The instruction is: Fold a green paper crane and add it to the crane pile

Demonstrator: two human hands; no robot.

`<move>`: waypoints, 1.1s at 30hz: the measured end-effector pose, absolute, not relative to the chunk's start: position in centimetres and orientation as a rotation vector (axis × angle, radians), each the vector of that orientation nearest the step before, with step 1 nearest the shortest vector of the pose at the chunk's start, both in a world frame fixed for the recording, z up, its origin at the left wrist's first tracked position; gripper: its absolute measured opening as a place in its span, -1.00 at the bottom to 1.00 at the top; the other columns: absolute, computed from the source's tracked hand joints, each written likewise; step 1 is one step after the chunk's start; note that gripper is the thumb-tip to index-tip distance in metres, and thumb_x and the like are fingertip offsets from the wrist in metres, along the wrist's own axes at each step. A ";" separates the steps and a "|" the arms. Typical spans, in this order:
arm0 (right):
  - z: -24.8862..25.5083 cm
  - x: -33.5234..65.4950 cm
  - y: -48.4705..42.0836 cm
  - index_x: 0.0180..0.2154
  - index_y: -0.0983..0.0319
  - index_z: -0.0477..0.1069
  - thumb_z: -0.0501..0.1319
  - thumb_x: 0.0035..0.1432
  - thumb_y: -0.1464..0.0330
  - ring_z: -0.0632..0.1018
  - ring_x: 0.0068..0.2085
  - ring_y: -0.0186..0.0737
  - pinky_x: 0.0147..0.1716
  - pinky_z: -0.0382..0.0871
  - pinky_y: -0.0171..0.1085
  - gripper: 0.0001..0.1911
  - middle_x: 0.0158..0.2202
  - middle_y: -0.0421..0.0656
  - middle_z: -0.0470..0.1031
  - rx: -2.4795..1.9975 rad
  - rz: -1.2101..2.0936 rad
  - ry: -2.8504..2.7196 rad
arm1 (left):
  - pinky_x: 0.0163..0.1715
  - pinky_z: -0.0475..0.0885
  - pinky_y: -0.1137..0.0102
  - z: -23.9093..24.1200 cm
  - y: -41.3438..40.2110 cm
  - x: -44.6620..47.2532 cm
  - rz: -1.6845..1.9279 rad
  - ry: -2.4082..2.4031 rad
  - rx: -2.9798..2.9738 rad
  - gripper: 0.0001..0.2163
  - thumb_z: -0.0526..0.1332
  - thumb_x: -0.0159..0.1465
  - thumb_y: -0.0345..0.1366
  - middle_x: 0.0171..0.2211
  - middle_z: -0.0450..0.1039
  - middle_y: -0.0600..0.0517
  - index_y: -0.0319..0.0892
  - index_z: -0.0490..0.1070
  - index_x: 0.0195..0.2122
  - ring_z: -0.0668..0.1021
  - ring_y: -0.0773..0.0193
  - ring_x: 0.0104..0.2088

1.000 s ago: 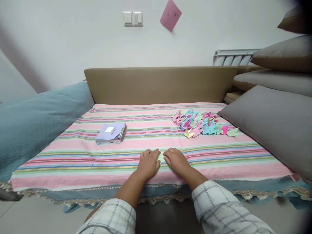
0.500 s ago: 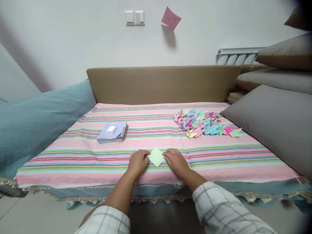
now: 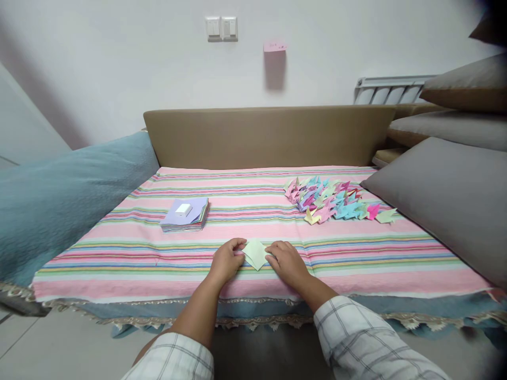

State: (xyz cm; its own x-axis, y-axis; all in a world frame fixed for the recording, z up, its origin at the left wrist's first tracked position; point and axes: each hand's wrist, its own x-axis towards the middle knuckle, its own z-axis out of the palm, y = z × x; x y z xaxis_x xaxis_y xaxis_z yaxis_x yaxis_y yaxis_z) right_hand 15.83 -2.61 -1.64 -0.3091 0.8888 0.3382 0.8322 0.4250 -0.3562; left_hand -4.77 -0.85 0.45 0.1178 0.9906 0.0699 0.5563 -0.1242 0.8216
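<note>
A small pale green piece of folding paper (image 3: 256, 255), folded to a diamond, lies near the front edge of the striped cloth. Its left side now shows a slanting edge, like a lifted or folded flap. My left hand (image 3: 227, 260) is at the left corner, thumb and forefinger closed around that edge. At the right corner, my right hand (image 3: 288, 262) pinches the paper between thumb and fingers. Some fingertips are hidden behind the hands.
Several colourful folded paper cranes (image 3: 336, 200) lie in a cluster to the right. A stack of coloured paper sheets (image 3: 186, 214) with a small white block (image 3: 183, 210) on top sits to the left. Grey cushions (image 3: 443, 195) line the right side, and a brown backrest (image 3: 269, 137) stands behind.
The left side of the green paper has shifted from a flat diamond to a slanted flap, with my left fingers parting slightly. The pink wall note has swung outward.
</note>
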 end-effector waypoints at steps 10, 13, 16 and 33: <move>-1.7 15.6 -2.7 -0.11 0.20 0.42 0.13 0.19 0.34 0.38 -0.11 -0.15 -0.10 0.22 -0.19 -0.77 -0.14 -0.09 0.44 -1.443 0.179 -2.202 | -0.19 0.39 0.34 1.0 -1.0 -4.1 0.893 1.665 1.847 -0.78 0.19 0.07 -0.31 -0.26 0.49 0.03 -0.13 0.42 -0.23 0.51 0.24 -0.23; -1.6 15.4 -2.8 -0.10 0.19 0.41 0.14 0.19 0.34 0.37 -0.11 -0.15 -0.10 0.21 -0.20 -0.77 -0.14 -0.09 0.43 -1.441 0.187 -2.209 | -0.11 0.33 0.28 1.6 -1.6 -3.5 0.695 1.790 2.031 -0.87 0.17 0.10 -0.29 -0.24 0.47 0.02 -0.11 0.47 -0.34 0.47 0.19 -0.16; -1.6 15.2 -2.9 -0.11 0.18 0.41 0.15 0.18 0.33 0.37 -0.11 -0.16 -0.11 0.20 -0.21 -0.77 -0.14 -0.10 0.43 -1.454 0.184 -2.218 | -0.01 0.25 0.21 1.8 -2.1 -2.9 0.561 1.798 2.147 -0.81 0.17 0.10 -0.30 -0.03 0.41 0.02 -0.06 0.50 -0.27 0.39 0.10 -0.01; -1.3 15.4 -2.6 -0.01 0.10 0.38 0.17 0.15 0.33 0.35 -0.08 -0.15 -0.06 0.18 -0.19 -0.67 -0.10 -0.11 0.39 -1.487 0.256 -2.267 | 0.10 0.06 -0.02 1.0 -2.2 -2.1 0.567 1.765 2.142 -0.79 0.22 0.05 -0.29 0.19 0.20 0.07 0.04 0.51 -0.27 0.24 0.00 0.17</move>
State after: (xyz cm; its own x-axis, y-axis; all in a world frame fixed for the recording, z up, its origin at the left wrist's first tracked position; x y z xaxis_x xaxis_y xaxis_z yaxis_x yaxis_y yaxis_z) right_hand 15.39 -2.62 -1.28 -0.3431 0.9082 0.2397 0.8317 0.4124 -0.3718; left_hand -2.13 -2.23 1.04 0.1635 0.9808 0.1064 0.8593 -0.1946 0.4730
